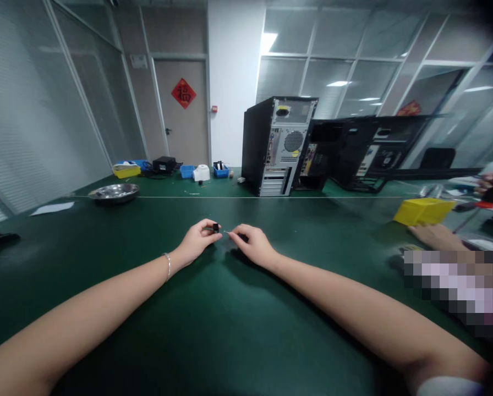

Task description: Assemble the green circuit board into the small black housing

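My left hand [199, 241], with a thin bracelet at the wrist, pinches a small black block-like piece [215, 227] between thumb and fingers. Just to its right, my right hand [252, 242] is closed in a pinch on a thin, pale, pin-like piece [226, 232] whose tip points toward the black one. A narrow gap separates the two pieces. Both hands are held over the middle of the green tabletop [213, 319]. The exact kind of either small piece is too small to make out.
Computer towers [257, 146] stand at the back right. A metal bowl [116, 192] and white paper [52, 208] lie left. Small blue bins [220, 171] line the back. At right, another person's hand [436, 236] is beside a yellow bin [423, 212].
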Motion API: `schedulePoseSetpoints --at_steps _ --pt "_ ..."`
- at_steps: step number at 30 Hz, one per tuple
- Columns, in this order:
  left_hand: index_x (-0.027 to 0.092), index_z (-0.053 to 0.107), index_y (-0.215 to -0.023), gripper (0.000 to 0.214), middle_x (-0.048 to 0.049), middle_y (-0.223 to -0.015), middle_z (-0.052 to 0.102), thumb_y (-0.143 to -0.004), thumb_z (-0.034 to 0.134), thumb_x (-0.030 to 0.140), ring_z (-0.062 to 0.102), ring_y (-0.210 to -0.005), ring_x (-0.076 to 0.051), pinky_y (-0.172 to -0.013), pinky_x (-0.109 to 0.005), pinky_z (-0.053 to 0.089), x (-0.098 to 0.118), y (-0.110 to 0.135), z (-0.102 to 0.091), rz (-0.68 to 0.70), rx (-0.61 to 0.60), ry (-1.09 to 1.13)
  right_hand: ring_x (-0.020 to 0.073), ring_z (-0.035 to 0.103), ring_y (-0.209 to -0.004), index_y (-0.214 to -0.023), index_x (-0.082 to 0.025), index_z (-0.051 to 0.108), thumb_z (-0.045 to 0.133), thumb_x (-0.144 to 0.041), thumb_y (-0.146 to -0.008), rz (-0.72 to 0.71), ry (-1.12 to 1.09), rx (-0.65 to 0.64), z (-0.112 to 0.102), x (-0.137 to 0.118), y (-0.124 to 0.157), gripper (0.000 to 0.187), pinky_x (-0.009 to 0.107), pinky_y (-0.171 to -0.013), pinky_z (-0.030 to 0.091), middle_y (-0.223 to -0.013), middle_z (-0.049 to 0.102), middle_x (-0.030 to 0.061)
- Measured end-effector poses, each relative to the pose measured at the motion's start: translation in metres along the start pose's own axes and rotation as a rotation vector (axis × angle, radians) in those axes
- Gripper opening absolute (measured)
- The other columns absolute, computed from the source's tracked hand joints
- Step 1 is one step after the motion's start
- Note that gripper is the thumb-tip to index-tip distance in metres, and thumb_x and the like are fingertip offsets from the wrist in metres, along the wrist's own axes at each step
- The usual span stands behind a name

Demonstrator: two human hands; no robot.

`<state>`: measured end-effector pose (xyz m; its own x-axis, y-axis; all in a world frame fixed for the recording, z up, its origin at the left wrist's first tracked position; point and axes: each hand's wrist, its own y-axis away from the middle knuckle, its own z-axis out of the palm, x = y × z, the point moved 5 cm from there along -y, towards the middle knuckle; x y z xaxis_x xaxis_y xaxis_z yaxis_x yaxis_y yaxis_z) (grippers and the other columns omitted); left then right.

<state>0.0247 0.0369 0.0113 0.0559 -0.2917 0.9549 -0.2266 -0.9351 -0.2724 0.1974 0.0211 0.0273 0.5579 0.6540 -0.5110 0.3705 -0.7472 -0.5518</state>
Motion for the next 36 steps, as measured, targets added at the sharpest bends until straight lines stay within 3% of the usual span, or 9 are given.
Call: schedulePoseSetpoints --at_steps 4,13,17,21,25,28,31,36 --pt "0.014 0.065 -0.106 0.037 -0.0103 -0.11 0.07 -0.076 0.073 0.033 0.065 -0.103 -0.021 -0.1 -0.04 0.044 0.002 0.0 0.004 0.006 -0.049 -0.014 0.0157 0.063 -0.079 -0.084 -0.02 0.069 0.054 -0.03 -0.095 -0.016 -0.004 0.008 0.0 0.001 0.0 0.021 0.025 -0.073 0.045 -0.087 0.071 0.003" --pt "0.014 0.072 -0.094 0.028 -0.0076 -0.092 0.075 -0.073 0.076 0.032 0.066 -0.082 -0.021 -0.08 -0.035 0.05 0.002 0.001 0.005 0.001 -0.121 -0.113 0.0164 0.064 -0.08 -0.086 -0.02 0.07 0.053 -0.03 -0.095 -0.043 -0.02 0.026 -0.002 -0.001 0.001 0.021 0.026 -0.074 0.046 -0.086 0.071 0.0037" --pt "0.014 0.072 -0.099 0.029 -0.0086 -0.097 0.075 -0.076 0.073 0.032 0.066 -0.087 -0.022 -0.082 -0.036 0.05 0.003 0.001 0.006 0.008 -0.137 -0.155 0.0167 0.064 -0.081 -0.086 -0.02 0.07 0.053 -0.031 -0.095 -0.036 -0.016 0.023 -0.001 -0.001 0.001 0.022 0.026 -0.074 0.046 -0.087 0.071 0.004" --pt "0.015 0.069 -0.112 0.035 -0.0104 -0.111 0.07 -0.082 0.067 0.033 0.064 -0.095 -0.022 -0.087 -0.036 0.048 0.008 0.003 0.009 0.043 -0.137 -0.21 0.0167 0.064 -0.079 -0.085 -0.02 0.07 0.053 -0.03 -0.094 -0.01 0.0 0.02 -0.001 -0.001 0.0 0.021 0.026 -0.074 0.046 -0.087 0.071 0.004" --pt "0.016 0.062 -0.121 0.039 -0.0079 -0.1 0.066 -0.087 0.063 0.033 0.06 -0.084 -0.018 -0.08 -0.033 0.048 0.011 0.006 0.011 0.089 -0.123 -0.265 0.0165 0.064 -0.079 -0.085 -0.02 0.069 0.053 -0.029 -0.094 0.016 0.015 0.021 -0.001 0.001 0.0 0.02 0.026 -0.073 0.046 -0.086 0.071 0.0039" --pt "0.018 0.061 -0.118 0.032 -0.0062 -0.096 0.065 -0.089 0.06 0.034 0.06 -0.084 -0.018 -0.078 -0.031 0.048 0.011 0.007 0.011 0.152 -0.121 -0.29 0.0165 0.064 -0.079 -0.085 -0.02 0.07 0.053 -0.029 -0.094 0.022 0.022 0.021 -0.001 0.002 0.0 0.021 0.026 -0.074 0.045 -0.086 0.071 0.0037" --pt "0.018 0.063 -0.114 0.028 -0.0084 -0.106 0.065 -0.092 0.056 0.034 0.061 -0.091 -0.019 -0.081 -0.031 0.049 0.011 0.006 0.01 0.189 -0.106 -0.294 0.0164 0.063 -0.079 -0.085 -0.021 0.07 0.053 -0.03 -0.094 0.028 0.028 0.024 -0.001 0.003 0.0 0.021 0.026 -0.072 0.045 -0.087 0.071 0.0036" --pt "0.018 0.065 -0.113 0.029 -0.0086 -0.108 0.062 -0.092 0.054 0.035 0.061 -0.083 -0.016 -0.08 -0.031 0.05 0.011 0.005 0.006 0.186 -0.073 -0.286 0.0166 0.063 -0.079 -0.085 -0.021 0.07 0.053 -0.03 -0.094 0.03 0.031 0.026 -0.001 0.003 0.0 0.021 0.026 -0.072 0.045 -0.087 0.071 0.0035"
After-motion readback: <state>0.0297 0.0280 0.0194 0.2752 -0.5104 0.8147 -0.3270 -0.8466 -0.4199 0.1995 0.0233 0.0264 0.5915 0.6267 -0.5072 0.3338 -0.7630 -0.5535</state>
